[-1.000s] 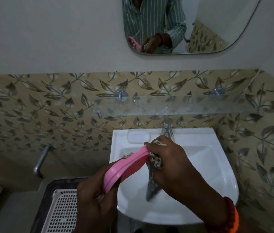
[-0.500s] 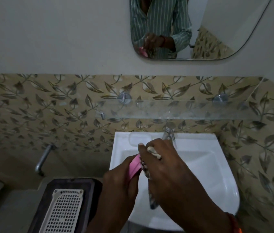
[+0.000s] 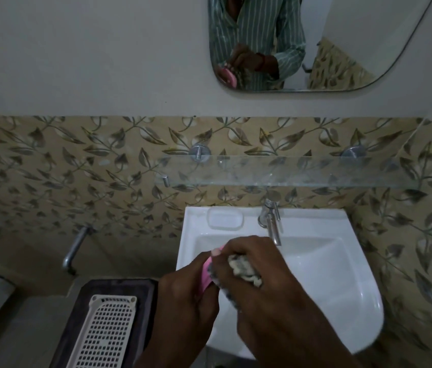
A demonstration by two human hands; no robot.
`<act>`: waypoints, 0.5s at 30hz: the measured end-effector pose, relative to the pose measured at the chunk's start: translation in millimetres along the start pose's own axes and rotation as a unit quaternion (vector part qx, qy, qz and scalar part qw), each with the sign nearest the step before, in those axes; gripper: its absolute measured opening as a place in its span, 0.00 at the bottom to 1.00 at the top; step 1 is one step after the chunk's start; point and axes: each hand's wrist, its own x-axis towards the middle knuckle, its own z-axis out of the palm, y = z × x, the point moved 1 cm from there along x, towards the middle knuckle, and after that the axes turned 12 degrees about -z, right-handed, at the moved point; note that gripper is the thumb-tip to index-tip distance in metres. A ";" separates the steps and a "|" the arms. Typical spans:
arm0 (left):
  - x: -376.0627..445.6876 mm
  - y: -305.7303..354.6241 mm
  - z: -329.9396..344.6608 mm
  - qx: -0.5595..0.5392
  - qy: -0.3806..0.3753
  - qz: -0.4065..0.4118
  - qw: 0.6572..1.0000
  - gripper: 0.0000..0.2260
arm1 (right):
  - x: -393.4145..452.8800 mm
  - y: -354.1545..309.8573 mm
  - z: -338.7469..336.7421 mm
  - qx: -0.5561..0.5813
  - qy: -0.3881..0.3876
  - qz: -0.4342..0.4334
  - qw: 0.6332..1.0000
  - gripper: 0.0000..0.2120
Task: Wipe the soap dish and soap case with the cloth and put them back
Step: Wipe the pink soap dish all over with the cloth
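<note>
From the head view, over the last second the pink soap case [image 3: 205, 272] has been turned from a broad tilted face to a thin edge-on strip, and both hands have drawn closer together above the sink [image 3: 363, 296]; I judge the wiping has moved on to another face of the case, so the task is mid-way, with putting back not yet begun. The left hand [image 3: 187, 301] grips the case from the near side, fingers curled round its lower end, so only the upper strip shows between the two hands. The right hand [image 3: 260, 282] is closed round the bunched cloth [image 3: 245, 269], pressing it against the right face of the case; pale folds of the cloth stick out between thumb and fingers. All of this is held in the air over the left part of the basin, just near of the tap [image 3: 272, 221]. On the far left rim of the sink is a white moulded soap rest [image 3: 225, 221]. A white slatted tray [image 3: 106, 333] lies on a dark mat at the near left. The mirror [image 3: 347, 49] at the far wall reflects the same grip, pink case and cloth together.
</note>
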 end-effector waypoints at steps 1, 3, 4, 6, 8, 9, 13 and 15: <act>-0.5 -1.9 -0.7 0.000 0.005 0.002 1.000 0.17 | -0.6 -1.0 1.3 0.011 -0.009 -0.009 1.000 0.09; -2.8 -5.3 -3.5 -0.002 0.014 -0.002 1.000 0.18 | 2.5 4.1 -3.0 0.007 -0.034 0.004 0.999 0.14; -4.5 -6.1 -5.3 -0.002 0.012 -0.001 1.000 0.18 | 2.9 9.8 -5.0 0.022 -0.040 0.036 0.998 0.13; -7.1 -4.7 -5.0 0.000 -0.002 0.003 1.000 0.19 | 0.4 17.7 -8.3 -0.014 -0.067 0.053 0.996 0.20; -6.8 -1.7 -3.4 0.006 -0.012 0.010 1.000 0.17 | 0.5 10.5 -1.7 -0.008 -0.075 0.030 0.997 0.16; -6.2 -1.3 -2.3 0.004 -0.019 0.018 1.000 0.13 | 2.5 5.3 -0.8 -0.012 -0.060 0.014 0.998 0.12; -8.1 -3.9 -4.1 -0.019 -0.013 0.009 1.000 0.09 | 1.7 4.4 -1.5 0.020 -0.088 -0.004 0.996 0.10; -10.9 -6.0 -4.4 -0.027 0.008 -0.014 0.999 0.13 | -1.6 12.0 -8.5 0.015 -0.112 0.041 0.993 0.21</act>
